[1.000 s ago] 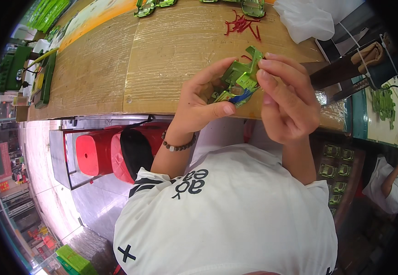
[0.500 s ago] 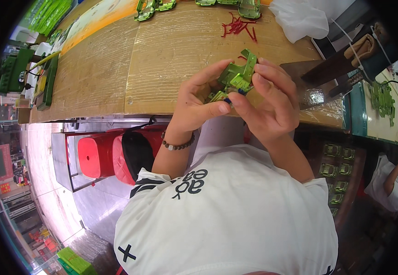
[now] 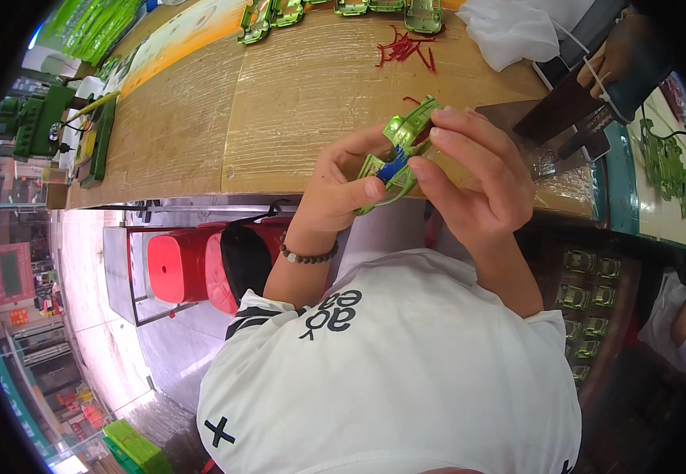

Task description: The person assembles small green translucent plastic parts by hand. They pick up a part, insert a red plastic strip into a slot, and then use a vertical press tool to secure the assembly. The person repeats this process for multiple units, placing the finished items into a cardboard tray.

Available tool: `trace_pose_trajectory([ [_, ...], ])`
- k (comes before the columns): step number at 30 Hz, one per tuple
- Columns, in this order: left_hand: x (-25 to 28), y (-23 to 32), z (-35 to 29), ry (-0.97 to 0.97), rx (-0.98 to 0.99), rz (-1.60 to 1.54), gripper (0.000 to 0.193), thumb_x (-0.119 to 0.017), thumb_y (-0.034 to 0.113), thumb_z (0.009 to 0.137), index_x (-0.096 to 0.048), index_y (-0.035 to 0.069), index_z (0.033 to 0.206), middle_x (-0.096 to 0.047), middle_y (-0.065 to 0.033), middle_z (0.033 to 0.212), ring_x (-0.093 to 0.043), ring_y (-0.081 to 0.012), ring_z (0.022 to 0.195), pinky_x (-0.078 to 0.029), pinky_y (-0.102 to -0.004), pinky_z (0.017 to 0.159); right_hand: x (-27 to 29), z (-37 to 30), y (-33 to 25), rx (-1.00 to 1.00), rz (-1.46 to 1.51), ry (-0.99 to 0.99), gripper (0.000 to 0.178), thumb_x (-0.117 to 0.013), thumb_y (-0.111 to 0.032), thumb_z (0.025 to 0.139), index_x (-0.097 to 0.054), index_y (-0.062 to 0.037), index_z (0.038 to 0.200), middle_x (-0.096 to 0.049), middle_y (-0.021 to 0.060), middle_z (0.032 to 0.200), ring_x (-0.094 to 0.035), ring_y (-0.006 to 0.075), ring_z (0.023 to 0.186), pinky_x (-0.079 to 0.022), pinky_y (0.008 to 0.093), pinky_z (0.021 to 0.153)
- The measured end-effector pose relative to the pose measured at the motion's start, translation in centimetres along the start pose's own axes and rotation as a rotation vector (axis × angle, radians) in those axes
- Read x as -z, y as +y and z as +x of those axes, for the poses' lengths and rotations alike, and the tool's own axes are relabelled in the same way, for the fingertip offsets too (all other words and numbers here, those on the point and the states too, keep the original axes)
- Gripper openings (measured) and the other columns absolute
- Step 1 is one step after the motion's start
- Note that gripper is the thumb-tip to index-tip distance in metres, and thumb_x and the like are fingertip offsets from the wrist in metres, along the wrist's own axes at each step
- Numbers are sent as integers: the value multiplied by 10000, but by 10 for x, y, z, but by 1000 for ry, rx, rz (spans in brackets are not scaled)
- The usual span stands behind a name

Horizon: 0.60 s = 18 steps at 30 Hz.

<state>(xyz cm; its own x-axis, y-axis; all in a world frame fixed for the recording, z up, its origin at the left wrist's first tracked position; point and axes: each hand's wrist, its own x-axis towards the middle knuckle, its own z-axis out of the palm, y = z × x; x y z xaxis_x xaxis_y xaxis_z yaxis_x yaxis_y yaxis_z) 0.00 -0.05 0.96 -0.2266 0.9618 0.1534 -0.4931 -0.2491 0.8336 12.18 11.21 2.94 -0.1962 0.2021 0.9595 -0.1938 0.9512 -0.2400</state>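
A shiny green toy car body shell [image 3: 401,129] is held up at the table's front edge, tilted, with a blue patch [image 3: 394,164] on it. My left hand [image 3: 335,182] grips its lower left end, the thumb pressed along the near side. My right hand [image 3: 481,174] has its fingertips and thumb on the shell's right side. A thin red strip [image 3: 412,100] shows by the shell's upper end; whether it is attached, I cannot tell. Fingers hide part of the shell.
Loose red strips [image 3: 406,51] lie on the plastic-covered table [image 3: 280,110]. Beyond are several green car shells [image 3: 424,14] and a white plastic bag [image 3: 509,35]. A dark tool stand [image 3: 556,110] is at right. More shells [image 3: 574,297] sit lower right; red stools [image 3: 175,268] lower left.
The shell has been turned in my hands, so its blue patch now shows more fully. My right hand has shifted slightly right, its fingers straighter. The view has moved a little.
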Motion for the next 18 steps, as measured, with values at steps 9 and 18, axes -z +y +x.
trace_pose_trajectory([
  [9, -22, -6, -9, 68, -127, 192, 720, -761, 125, 645, -402, -69, 1239, -503, -149, 1192, -504, -217, 1075, -391, -329, 903, -4, -25, -21, -289, 336, 135, 450, -724, -99, 681, -492, -17, 1058, -496, 182, 1083, -519, 282, 994, -471, 321, 802],
  [18, -65, -3, -19, -236, 187, 817, 843, -775, 203, 629, -323, -52, 1293, -459, -167, 1239, -503, -210, 1049, -404, -312, 854, 53, -84, -46, -848, 866, 354, 458, -585, -2, 791, -347, -26, 1181, -367, 208, 1235, -520, 298, 1044, -488, 399, 834],
])
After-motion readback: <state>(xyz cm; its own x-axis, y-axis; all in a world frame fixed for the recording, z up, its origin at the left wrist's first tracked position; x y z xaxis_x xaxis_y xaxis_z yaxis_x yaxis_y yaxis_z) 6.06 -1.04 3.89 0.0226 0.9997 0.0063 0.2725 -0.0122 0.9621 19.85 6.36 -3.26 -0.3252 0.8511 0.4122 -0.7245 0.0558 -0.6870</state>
